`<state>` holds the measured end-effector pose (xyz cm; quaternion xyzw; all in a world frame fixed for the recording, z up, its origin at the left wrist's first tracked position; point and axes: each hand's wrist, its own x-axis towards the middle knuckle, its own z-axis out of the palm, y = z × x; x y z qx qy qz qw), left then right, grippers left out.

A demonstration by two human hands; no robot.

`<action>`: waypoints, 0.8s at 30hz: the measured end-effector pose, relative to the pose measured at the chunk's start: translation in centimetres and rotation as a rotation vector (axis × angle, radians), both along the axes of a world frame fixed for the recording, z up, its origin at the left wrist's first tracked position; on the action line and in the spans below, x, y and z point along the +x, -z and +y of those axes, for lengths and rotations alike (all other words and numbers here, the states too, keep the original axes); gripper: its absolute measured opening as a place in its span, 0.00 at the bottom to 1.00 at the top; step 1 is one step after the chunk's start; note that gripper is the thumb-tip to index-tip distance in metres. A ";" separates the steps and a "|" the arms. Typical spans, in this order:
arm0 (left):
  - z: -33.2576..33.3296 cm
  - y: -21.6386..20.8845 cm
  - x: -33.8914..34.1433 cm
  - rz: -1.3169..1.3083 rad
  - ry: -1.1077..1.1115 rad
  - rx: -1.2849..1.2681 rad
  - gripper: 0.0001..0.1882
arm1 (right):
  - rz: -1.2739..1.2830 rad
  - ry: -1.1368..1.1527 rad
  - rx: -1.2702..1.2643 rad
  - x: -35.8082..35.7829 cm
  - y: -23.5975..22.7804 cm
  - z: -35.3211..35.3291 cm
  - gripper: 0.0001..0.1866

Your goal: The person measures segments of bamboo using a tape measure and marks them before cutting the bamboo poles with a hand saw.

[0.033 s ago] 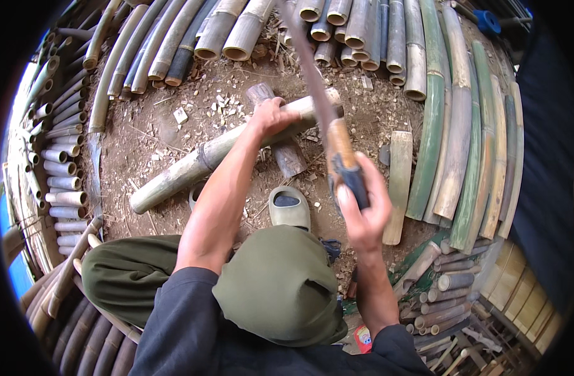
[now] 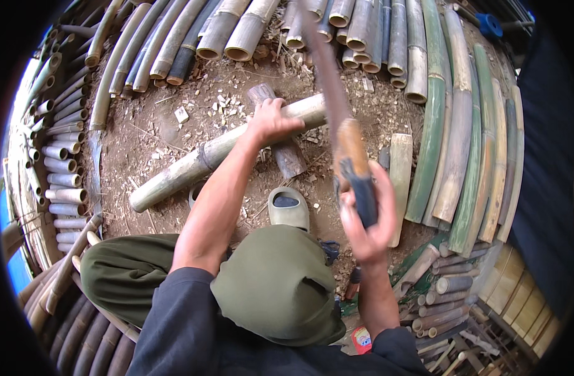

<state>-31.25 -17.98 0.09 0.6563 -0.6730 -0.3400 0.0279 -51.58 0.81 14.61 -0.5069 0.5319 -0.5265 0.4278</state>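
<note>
A thick pale bamboo pole (image 2: 174,177) lies slanted across a short wooden log (image 2: 290,160) on the ground. My left hand (image 2: 271,122) grips it from above near its right end, close to where it crosses the log. My right hand (image 2: 373,229) is closed round the dark-wrapped end of a wooden handle. The handle belongs to a handsaw (image 2: 351,147), whose long brownish blade points away from me and is smeared by motion. In the picture the blade crosses the pole's right end and hides it; whether they touch I cannot tell.
Bamboo poles (image 2: 249,34) are stacked at the far side, with long green poles (image 2: 428,141) along the right. Cut pieces (image 2: 450,284) lie lower right; more tubes (image 2: 64,182) are stacked left. Wood chips (image 2: 227,103) litter the soil. An olive slipper (image 2: 289,213) shows between my arms.
My right hand and the saw have moved slightly right and nearer to me. The blade now covers the pole's right end, which showed before. My left hand stays on the pole.
</note>
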 end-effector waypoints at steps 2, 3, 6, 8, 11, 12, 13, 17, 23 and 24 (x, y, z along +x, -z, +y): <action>2.9 0.5 -1.6 -0.356 0.165 -0.228 0.51 | -0.133 0.020 -0.206 -2.7 -1.2 2.6 0.41; 3.0 0.3 -1.6 -0.323 0.170 -0.265 0.49 | -0.042 0.005 -0.150 -3.7 -0.9 3.7 0.40; 1.8 -1.0 -2.2 -0.248 0.187 -0.240 0.47 | 0.144 0.117 -0.051 -5.6 0.7 6.3 0.34; 1.4 -1.2 -1.8 -0.263 0.161 -0.175 0.45 | 0.184 0.165 0.082 -6.1 -0.1 7.0 0.33; 1.4 -1.1 -2.0 -0.217 0.139 -0.127 0.44 | 0.331 0.175 0.019 -6.5 2.9 8.7 0.33; 1.6 -1.2 -1.7 -0.207 0.143 -0.109 0.44 | 0.349 0.143 0.045 -6.6 2.7 8.4 0.33; 1.7 -1.4 -1.4 -0.196 0.149 -0.090 0.44 | 0.367 0.112 0.070 -6.6 2.3 8.1 0.33; 1.5 -0.5 -0.7 -0.176 0.204 -0.068 0.48 | 0.438 0.069 0.104 -6.0 2.1 8.0 0.31; 1.8 -0.2 -1.3 -0.075 0.066 -0.153 0.38 | 0.470 0.068 0.029 -4.5 3.0 6.3 0.30; 1.8 -0.1 -1.5 -0.101 0.066 -0.190 0.35 | 0.466 0.059 0.037 -4.0 3.1 5.8 0.30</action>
